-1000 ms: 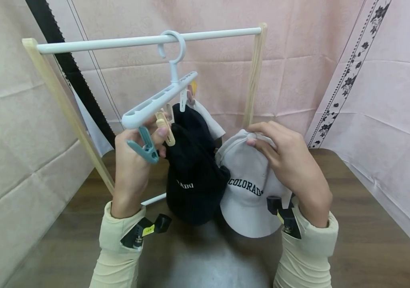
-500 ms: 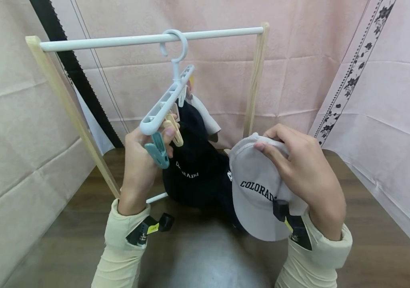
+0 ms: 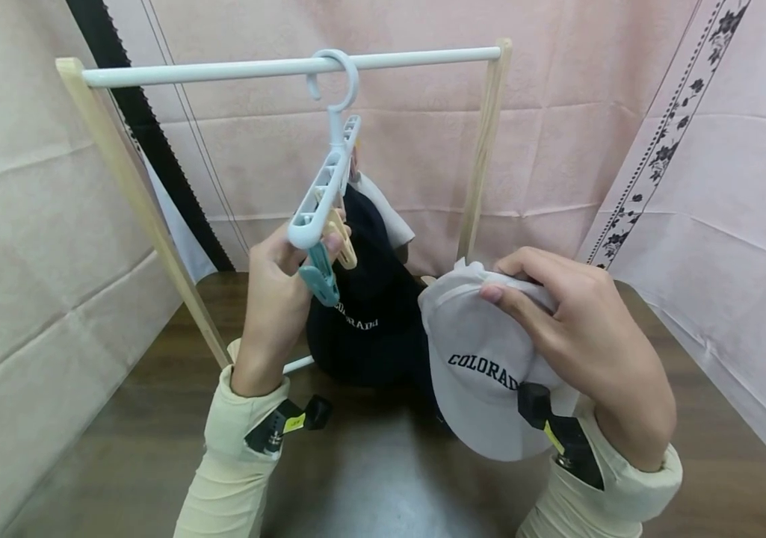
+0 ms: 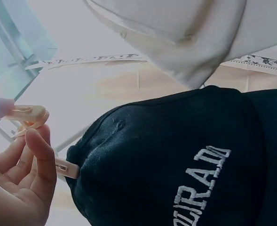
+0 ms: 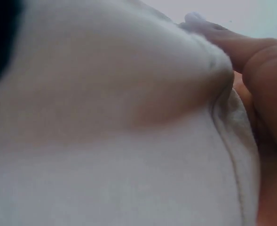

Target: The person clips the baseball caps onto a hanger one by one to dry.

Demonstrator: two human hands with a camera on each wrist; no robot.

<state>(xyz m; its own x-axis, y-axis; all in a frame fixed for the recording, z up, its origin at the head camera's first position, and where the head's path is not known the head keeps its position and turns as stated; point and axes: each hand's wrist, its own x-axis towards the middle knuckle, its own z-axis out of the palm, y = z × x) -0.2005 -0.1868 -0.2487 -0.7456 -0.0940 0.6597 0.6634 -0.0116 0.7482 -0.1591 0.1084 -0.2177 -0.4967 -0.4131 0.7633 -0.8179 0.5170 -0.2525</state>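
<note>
My left hand [image 3: 278, 306] pinches a cream clothespin [image 3: 345, 246] under the near end of a light-blue hanger [image 3: 320, 196]. At that end a teal clothespin [image 3: 320, 278] hangs beside the fingers. Thumb and fingers of my right hand [image 3: 587, 332] pinch the crown of a light grey cap [image 3: 473, 321] lettered COLORADO, its brim pointing down. Between the hands hangs a black cap [image 3: 356, 347] with white lettering. In the left wrist view, another pale clothespin [image 4: 68, 168] grips the top of the black cap [image 4: 143, 146]. Grey cloth fills most of the right wrist view.
The hanger hooks over a white rod [image 3: 221, 71] held by wooden side posts [image 3: 483, 149]. Behind the black cap hangs a dark navy cap [image 3: 364, 217], with a whitish cloth [image 3: 385, 213] farther back. Below lies a brown wooden table [image 3: 383, 478].
The hanger's near end has swung right, and my left hand has moved right with it. My right hand has shifted right and slightly down with the grey cap, away from the black one.
</note>
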